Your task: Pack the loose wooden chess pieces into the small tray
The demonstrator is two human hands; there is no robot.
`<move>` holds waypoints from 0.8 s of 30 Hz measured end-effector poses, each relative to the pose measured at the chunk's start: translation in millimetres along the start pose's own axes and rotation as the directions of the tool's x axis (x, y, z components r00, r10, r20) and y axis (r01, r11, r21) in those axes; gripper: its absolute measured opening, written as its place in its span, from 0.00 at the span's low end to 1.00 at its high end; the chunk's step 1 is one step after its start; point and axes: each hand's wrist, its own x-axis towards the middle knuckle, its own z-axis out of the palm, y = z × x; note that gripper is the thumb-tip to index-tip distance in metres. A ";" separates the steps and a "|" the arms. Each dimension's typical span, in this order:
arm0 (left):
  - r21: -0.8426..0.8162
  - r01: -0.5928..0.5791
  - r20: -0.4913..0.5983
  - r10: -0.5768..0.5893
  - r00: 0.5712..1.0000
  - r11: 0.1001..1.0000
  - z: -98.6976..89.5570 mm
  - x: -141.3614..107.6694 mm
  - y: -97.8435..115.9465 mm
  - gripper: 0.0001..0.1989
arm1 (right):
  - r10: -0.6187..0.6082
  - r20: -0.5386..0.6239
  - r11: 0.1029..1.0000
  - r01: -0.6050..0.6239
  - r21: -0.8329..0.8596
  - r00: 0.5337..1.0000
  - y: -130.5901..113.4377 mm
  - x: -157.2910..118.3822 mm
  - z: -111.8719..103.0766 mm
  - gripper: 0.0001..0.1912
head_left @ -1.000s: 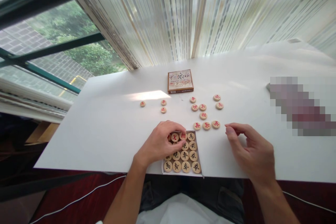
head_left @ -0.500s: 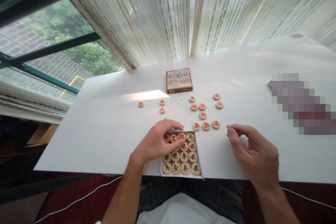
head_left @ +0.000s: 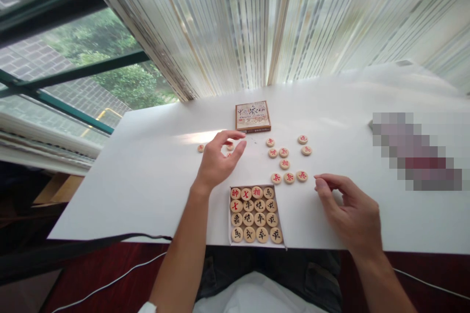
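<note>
My left hand (head_left: 219,160) hovers above the left part of the table with thumb and fingers apart and nothing between them. Beneath it, two red-character Chinese chess pieces (head_left: 230,147) are partly covered. My right hand (head_left: 347,215) rests at the right, thumb and index finger pinched together, with no piece showing between them. Between my arms, at the table's front edge, lies an open white box tray (head_left: 229,215). It is filled with rows of round wooden pieces, mostly black-character ones (head_left: 260,219), with a few red (head_left: 235,193) at the far left corner.
Several loose red-character pieces (head_left: 289,178) lie beyond the tray, some near my right fingertips. A lone piece (head_left: 200,148) sits farther left. The printed Chinese chess box lid (head_left: 253,116) lies at the back. A blurred-out object (head_left: 414,154) is on the right of the white table (head_left: 367,117).
My left hand has moved away from the tray, up and left over the two loose pieces, its fingers spreading. The tray's red pieces are uncovered. My right hand keeps its pinch.
</note>
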 end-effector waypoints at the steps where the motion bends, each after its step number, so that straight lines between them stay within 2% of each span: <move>1: 0.040 0.018 -0.031 -0.016 0.999 0.999 -5.9 2.2 -9.2 0.09 | 0.001 0.001 1.000 -0.001 0.004 1.000 0.0 0.3 0.0 0.08; 3: 0.183 0.038 -0.114 -0.017 0.993 0.982 -21.1 1.6 -31.3 0.10 | 0.003 0.001 1.000 -0.003 0.013 1.000 0.2 0.5 -0.1 0.08; 6: 0.380 0.088 -0.116 -0.047 0.992 0.921 -47.4 -9.1 -66.9 0.11 | 0.008 -0.007 1.000 -0.007 0.022 1.000 1.3 0.5 -0.1 0.09; 9: 0.413 0.113 -0.102 -0.078 0.992 0.903 -69.0 -21.9 -95.6 0.14 | 0.022 0.004 0.999 -0.022 0.027 1.000 2.7 1.3 0.0 0.09; 11: 0.428 0.120 -0.081 -0.095 0.992 0.896 -77.7 -26.3 -107.2 0.18 | 0.023 0.021 0.999 -0.024 0.027 1.000 2.8 2.2 0.3 0.10; 15: 0.421 0.119 -0.059 -0.104 0.993 0.899 -81.9 -24.1 -113.3 0.16 | -0.020 0.037 1.000 0.019 0.023 0.999 -4.2 4.6 3.1 0.10; 18: 0.405 0.087 -0.032 -0.081 0.996 0.910 -80.2 -19.3 -110.6 0.14 | -0.115 0.084 0.993 0.111 0.050 0.990 -20.0 10.4 8.6 0.09; 21: 0.379 0.082 -0.032 -0.075 0.997 0.922 -79.0 -15.0 -107.2 0.14 | -0.277 0.131 0.958 0.264 0.111 0.952 -41.5 24.2 16.8 0.06; 24: 0.317 0.104 -0.062 -0.088 0.994 0.943 -76.2 -7.6 -101.0 0.16 | -0.430 0.161 0.893 0.393 0.219 0.888 -59.4 46.4 29.3 0.03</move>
